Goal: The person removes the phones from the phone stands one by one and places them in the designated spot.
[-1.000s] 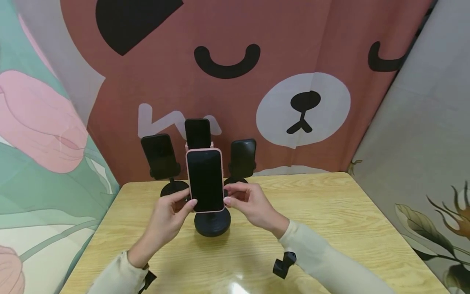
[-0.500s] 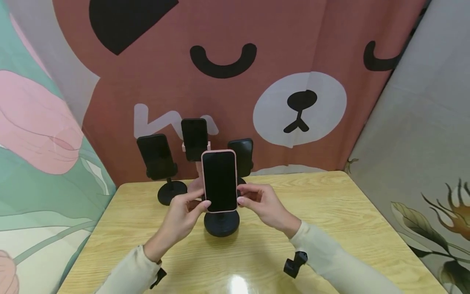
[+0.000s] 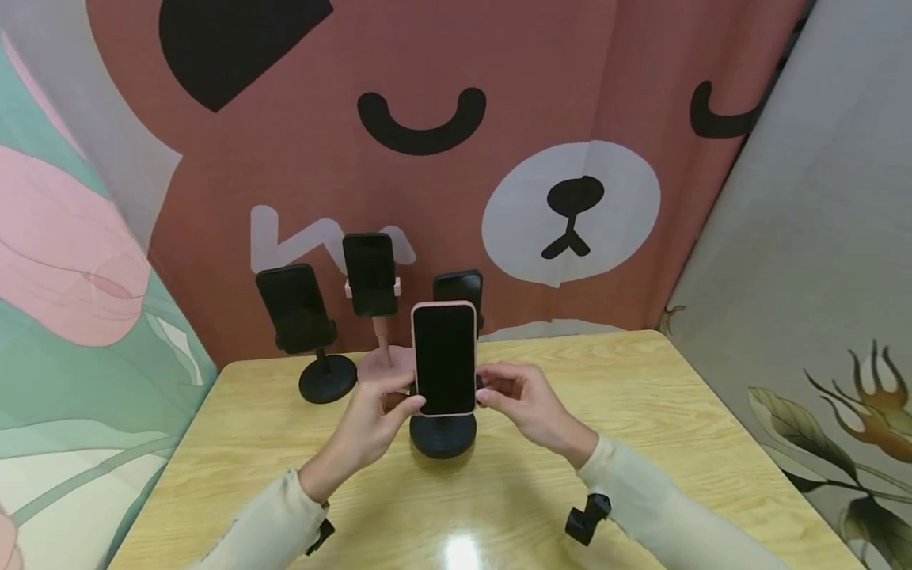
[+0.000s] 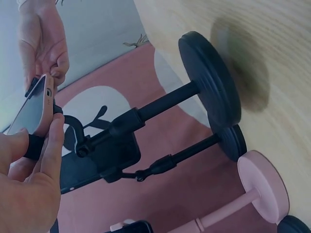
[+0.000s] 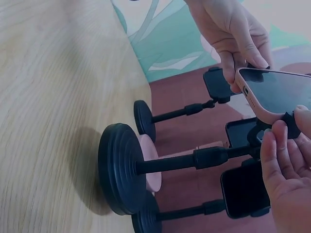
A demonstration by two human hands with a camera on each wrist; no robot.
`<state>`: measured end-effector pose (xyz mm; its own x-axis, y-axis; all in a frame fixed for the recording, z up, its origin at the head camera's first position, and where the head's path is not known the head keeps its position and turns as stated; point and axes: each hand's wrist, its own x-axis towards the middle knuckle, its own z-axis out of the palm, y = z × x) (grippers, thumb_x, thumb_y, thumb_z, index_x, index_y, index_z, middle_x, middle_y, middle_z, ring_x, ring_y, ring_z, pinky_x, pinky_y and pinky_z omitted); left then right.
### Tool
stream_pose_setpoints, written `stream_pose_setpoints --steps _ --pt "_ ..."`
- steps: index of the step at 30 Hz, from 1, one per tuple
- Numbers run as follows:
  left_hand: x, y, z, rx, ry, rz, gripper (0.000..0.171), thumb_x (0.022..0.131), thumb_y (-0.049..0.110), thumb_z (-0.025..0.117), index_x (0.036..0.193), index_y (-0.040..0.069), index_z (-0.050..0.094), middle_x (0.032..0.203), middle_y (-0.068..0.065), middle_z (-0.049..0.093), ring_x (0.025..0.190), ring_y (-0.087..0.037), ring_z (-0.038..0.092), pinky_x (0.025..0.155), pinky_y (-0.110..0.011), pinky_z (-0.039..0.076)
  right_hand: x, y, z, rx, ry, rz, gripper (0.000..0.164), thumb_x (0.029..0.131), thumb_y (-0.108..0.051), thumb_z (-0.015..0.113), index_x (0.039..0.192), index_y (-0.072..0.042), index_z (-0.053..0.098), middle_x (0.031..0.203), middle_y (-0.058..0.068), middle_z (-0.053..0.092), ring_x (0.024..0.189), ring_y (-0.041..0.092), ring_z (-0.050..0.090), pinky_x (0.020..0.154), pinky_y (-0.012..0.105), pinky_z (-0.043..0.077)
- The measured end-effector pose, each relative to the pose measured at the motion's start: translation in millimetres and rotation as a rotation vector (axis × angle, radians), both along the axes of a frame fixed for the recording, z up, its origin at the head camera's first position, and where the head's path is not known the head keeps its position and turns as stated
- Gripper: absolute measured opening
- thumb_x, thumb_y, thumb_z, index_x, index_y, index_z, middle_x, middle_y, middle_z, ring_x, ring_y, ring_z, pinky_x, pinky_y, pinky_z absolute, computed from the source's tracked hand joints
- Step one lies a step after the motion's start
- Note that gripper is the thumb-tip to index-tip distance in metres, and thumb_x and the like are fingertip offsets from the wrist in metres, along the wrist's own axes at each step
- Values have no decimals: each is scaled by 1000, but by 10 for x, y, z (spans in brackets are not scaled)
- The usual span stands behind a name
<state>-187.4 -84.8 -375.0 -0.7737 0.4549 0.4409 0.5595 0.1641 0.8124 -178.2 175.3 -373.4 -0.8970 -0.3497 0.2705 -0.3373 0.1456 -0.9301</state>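
Observation:
A smartphone in a pink case [image 3: 445, 360] stands upright in a black phone stand [image 3: 442, 437], its dark screen toward me. My left hand [image 3: 370, 419] pinches the holder at the phone's lower left side; in the left wrist view the thumb and fingers close round the black clamp pad [image 4: 35, 147]. On the other side, my right hand [image 3: 526, 405] pinches the opposite clamp pad [image 5: 290, 125] between thumb and fingers. The stand's round base [image 5: 120, 167] is close over the wooden table [image 5: 48, 97], with its shadow beside it. The phone hides the clamp's back in the head view.
Behind, a black stand with a phone [image 3: 294, 307] is at left and a pink stand [image 3: 385, 340] bears another phone [image 3: 370, 273]. A third phone [image 3: 457, 285] is partly hidden behind the held one. A bear-print cloth [image 3: 285, 174] hangs at the table's back edge.
Both hands have moved the stand and its phone to the right, away from the pink stand, whose stem and base now show. The grip looks the same; the head view has shifted slightly.

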Motion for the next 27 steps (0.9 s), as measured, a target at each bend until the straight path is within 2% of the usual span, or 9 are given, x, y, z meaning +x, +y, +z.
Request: stream_pose_setpoints --steps 3,8,11,21,27 --pt "-24 46 -33 9 -24 -27 38 96 -4 62 134 -6 61 131 -26 65 96 -10 73 80 -26 62 5 46 -29 8 0 -14 35 98 -5 64 129 10 61 112 29 65 89 7 69 84 21 60" --pt "-35 101 -77 -9 -58 -17 42 96 -5 61 137 -11 55 137 -30 59 102 -30 74 84 -28 62 2 119 -70 14 1 -21 35 99 -6 64 130 10 61 113 28 64 90 6 69 85 23 60" --pt "-30 132 -107 -24 -68 -11 43 96 -5 62 138 -14 52 138 -33 56 103 -38 73 86 -31 62 -1 162 -103 17 6 -21 33 99 -6 64 128 10 62 110 28 64 90 7 69 85 25 61" --pt "-19 215 -202 -33 -55 -5 42 95 -5 63 135 -15 54 132 -33 61 99 -38 74 82 -27 62 18 251 -205 35 13 -23 34 99 -6 64 128 11 62 110 29 66 90 6 68 84 25 60" --pt "-25 250 -256 -21 -92 -17 44 95 -4 65 137 -10 56 132 -29 63 102 -35 74 85 -27 61 24 301 -255 46 -8 -31 34 99 -7 64 128 10 62 109 25 67 90 6 67 83 22 59"
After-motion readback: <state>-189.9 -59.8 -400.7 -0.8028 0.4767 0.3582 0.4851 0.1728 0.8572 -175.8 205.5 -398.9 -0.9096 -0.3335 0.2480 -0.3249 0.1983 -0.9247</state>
